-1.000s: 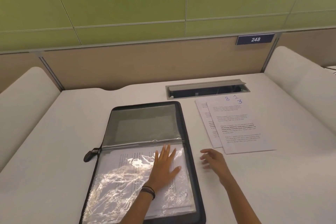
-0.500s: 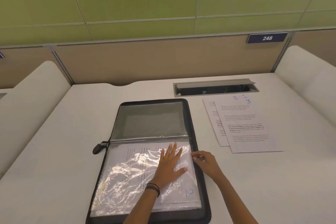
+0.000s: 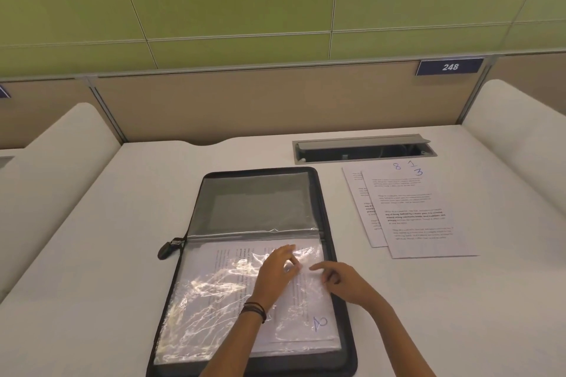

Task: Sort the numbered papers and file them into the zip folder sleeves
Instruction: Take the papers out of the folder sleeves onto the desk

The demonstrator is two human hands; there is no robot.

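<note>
A black zip folder [image 3: 325, 211] lies open on the white desk. Its near half holds crinkled clear plastic sleeves [image 3: 214, 300] with a printed paper marked 2 [image 3: 318, 323] inside. My left hand [image 3: 272, 275] rests on the top sleeve with its fingers curled, pinching the plastic near the right side. My right hand [image 3: 343, 283] is at the sleeve's right edge, index finger stretched left and the other fingers curled on the plastic. Loose numbered papers [image 3: 428, 239], marked 8, 1 and 3, lie overlapped to the right of the folder.
The folder's zip pull [image 3: 167, 251] hangs off its left side. A grey cable hatch [image 3: 364, 151] is sunk into the desk behind the papers. White padded dividers [image 3: 520, 138] flank the desk, and a partition with a 248 sign [image 3: 449, 67] closes the back.
My right hand moved left from the bare desk onto the sleeve's right edge. My left hand went from lying flat on the sleeve to curling its fingers on the plastic.
</note>
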